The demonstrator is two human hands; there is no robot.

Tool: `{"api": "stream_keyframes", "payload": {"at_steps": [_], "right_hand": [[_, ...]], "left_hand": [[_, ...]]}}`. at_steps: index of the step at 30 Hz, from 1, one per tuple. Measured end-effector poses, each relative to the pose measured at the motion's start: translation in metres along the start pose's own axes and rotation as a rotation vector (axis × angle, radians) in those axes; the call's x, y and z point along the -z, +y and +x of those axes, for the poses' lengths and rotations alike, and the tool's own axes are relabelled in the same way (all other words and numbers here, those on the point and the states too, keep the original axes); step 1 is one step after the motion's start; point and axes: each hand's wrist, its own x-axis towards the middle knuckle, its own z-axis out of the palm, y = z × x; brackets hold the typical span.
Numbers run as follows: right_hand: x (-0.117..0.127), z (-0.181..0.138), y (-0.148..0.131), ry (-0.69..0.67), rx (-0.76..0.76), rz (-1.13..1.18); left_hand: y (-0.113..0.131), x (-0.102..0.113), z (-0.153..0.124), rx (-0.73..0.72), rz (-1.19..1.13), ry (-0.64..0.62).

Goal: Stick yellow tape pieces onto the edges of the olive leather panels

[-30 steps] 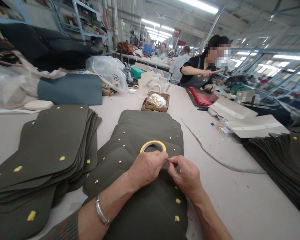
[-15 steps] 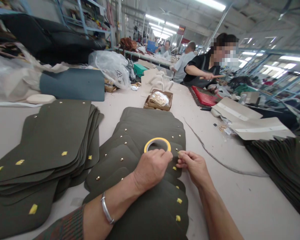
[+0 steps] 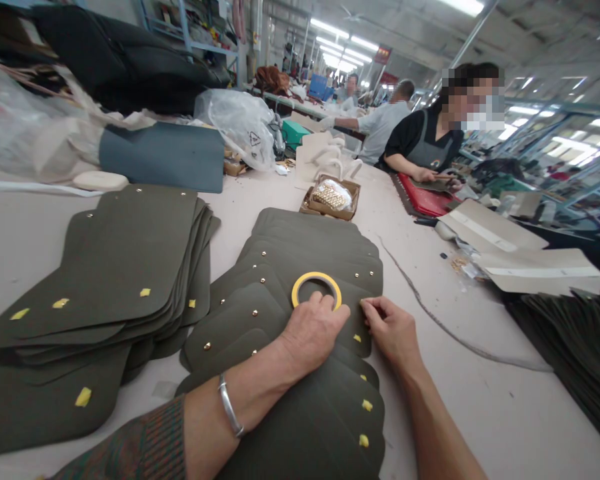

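My left hand is curled, its fingertips closed on the near edge of a yellow tape roll that lies on a fanned stack of olive-green leather panels with small gold studs and yellow tape bits. A silver bracelet is on that wrist. My right hand is just right of it. Its fingertips are pressed together on the right edge of the top panel, and what is under them is hidden.
A second stack of olive panels lies to the left and a darker stack at the right edge. A box of gold hardware, cardboard pieces, a cord and a plastic bag lie farther off. A co-worker leans over a red piece.
My hands, pinched together near the tape roll a second ago, have separated. My right hand moved right and down onto the panel's edge. The co-worker lowered a raised arm to the bench.
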Motion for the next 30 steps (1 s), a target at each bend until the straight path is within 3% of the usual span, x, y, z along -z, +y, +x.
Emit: {"api": "stream_keyframes", "payload": {"at_steps": [7, 12, 15, 17, 19, 25, 27, 30], "right_hand": [[-0.006, 0.003, 0.000, 0.061, 0.115, -0.123], [-0.009, 0.008, -0.002, 0.041, -0.041, -0.059], [-0.007, 0.005, 0.000, 0.066, -0.176, 0.099], [-0.005, 0.000, 0.003, 0.093, -0.190, 0.214], [-0.002, -0.005, 0.007, 0.093, -0.109, 0.213], [-0.002, -0.005, 0.009, 0.071, 0.265, -0.168], [-0.006, 0.001, 0.007, 0.079, 0.271, -0.220], [-0.010, 0.008, 0.002, 0.080, 0.149, -0.228]], "left_hand": [[-0.002, -0.002, 0.000, -0.010, 0.006, 0.020], [-0.001, 0.000, 0.000, 0.001, 0.016, 0.004], [-0.002, 0.001, -0.001, 0.009, 0.019, -0.012], [-0.003, 0.001, -0.002, 0.013, 0.024, -0.017], [-0.004, 0.001, -0.002, 0.007, 0.034, -0.015], [-0.004, 0.003, -0.002, -0.022, 0.064, -0.002], [-0.004, 0.004, -0.002, -0.038, 0.076, 0.002], [-0.005, 0.006, -0.002, -0.058, 0.091, 0.020]]}}
